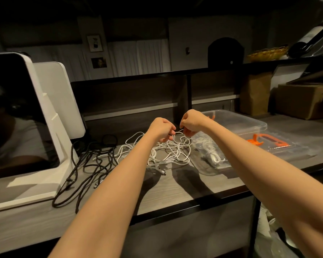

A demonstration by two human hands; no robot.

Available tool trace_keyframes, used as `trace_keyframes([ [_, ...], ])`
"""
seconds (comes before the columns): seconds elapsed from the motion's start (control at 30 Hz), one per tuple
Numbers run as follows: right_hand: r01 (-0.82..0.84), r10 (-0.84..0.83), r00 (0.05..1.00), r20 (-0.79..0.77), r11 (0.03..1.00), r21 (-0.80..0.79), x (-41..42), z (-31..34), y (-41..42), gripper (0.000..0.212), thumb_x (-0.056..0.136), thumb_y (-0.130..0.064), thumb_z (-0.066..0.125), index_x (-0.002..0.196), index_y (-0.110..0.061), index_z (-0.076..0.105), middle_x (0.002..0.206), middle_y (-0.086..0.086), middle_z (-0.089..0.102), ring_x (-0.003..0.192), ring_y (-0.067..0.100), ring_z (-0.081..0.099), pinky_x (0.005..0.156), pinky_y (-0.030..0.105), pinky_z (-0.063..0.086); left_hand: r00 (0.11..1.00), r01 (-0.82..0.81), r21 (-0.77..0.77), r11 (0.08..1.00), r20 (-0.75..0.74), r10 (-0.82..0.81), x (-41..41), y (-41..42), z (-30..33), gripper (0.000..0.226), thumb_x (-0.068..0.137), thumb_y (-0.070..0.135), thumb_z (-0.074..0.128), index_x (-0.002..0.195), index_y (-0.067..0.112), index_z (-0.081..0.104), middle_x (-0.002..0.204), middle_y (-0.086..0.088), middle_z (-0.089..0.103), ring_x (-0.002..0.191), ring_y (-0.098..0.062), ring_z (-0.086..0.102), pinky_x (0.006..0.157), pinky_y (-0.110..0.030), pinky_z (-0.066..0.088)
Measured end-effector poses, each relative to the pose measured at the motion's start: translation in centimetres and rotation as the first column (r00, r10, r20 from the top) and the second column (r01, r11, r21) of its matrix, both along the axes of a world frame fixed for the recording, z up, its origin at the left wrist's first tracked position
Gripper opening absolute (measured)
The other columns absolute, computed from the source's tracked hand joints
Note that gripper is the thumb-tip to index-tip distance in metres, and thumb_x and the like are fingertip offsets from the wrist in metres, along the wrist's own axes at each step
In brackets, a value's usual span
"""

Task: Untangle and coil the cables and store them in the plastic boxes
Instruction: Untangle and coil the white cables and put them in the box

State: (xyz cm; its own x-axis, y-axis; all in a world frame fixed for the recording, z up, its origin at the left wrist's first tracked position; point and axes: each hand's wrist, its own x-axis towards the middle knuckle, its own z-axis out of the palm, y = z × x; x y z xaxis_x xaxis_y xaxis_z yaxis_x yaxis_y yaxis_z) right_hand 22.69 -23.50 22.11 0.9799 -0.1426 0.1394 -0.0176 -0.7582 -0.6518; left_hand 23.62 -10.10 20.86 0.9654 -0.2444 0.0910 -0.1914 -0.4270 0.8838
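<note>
White monitor stand [50,116], brown paper bag [254,94], cardboard box [304,99], woven basket [267,53]

Dim, hard shadows, warped edges.

Bare tabletop [185,185] near front edge; black cables [86,164] left, plastic box [237,121] right hem it.

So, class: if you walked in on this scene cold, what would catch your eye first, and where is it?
Two bare arms reach to mid-table, where the left hand and right hand pinch strands of a tangled white cable. A loose black cable sprawls to its left. To the right lie clear plastic boxes with orange clips.
</note>
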Motion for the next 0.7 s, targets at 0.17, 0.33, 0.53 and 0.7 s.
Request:
trace_keyframes([
  [0.17,-0.102,0.08,0.982,-0.171,0.987,-0.122,0.7,-1.4,1.4,0.025,0.098,-0.006,0.045,0.11,0.009,0.06,0.102,0.019,0.069,0.081,0.027,0.067,0.075,0.038,0.056,0.995,0.041,0.089,0.995,-0.099,-0.032,-0.1,1.3,-1.3,0.02,0.1,0.007,0.043,0.097,0.005,0.062,0.074,-0.006,0.061,0.051,-0.014,0.057,0.041,-0.015,0.039],
  [0.33,-0.278,0.208,0.935,-0.288,0.934,-0.227,1.4,-3.6,2.3,0.023,0.097,-0.006,0.044,0.109,-0.002,0.063,0.095,0.011,0.07,0.076,0.016,0.062,0.066,0.022,0.048,0.994,0.057,0.179,0.982,-0.103,-0.038,0.8,2.2,-3.2,0.02,0.1,0.008,0.042,0.092,0.009,0.06,0.072,-0.003,0.062,0.054,-0.011,0.057,0.043,-0.016,0.037],
  [0.53,-0.375,0.3,0.92,-0.251,0.861,-0.345,3.2,-6.5,2.9,0.025,0.09,-0.004,0.057,0.113,-0.007,0.068,0.104,0.009,0.067,0.083,0.013,0.057,0.074,0.023,0.044,0.997,0.024,0.26,0.965,-0.077,-0.004,2.8,3.2,-6.2,0.023,0.099,0.009,0.045,0.082,0.01,0.061,0.07,-0.003,0.059,0.054,-0.013,0.056,0.041,-0.018,0.039],
  [0.7,-0.444,0.354,0.884,-0.305,0.84,-0.313,4.1,-8.4,2.8,0.016,0.086,-0.029,0.069,0.1,-0.025,0.063,0.097,-0.005,0.051,0.092,0.015,0.05,0.083,0.029,0.043,1.0,-0.015,0.169,0.985,0.003,0.015,4.5,3.9,-8.5,0.024,0.097,0.007,0.046,0.082,0.009,0.065,0.062,-0.004,0.055,0.051,-0.013,0.049,0.048,-0.021,0.04],
])
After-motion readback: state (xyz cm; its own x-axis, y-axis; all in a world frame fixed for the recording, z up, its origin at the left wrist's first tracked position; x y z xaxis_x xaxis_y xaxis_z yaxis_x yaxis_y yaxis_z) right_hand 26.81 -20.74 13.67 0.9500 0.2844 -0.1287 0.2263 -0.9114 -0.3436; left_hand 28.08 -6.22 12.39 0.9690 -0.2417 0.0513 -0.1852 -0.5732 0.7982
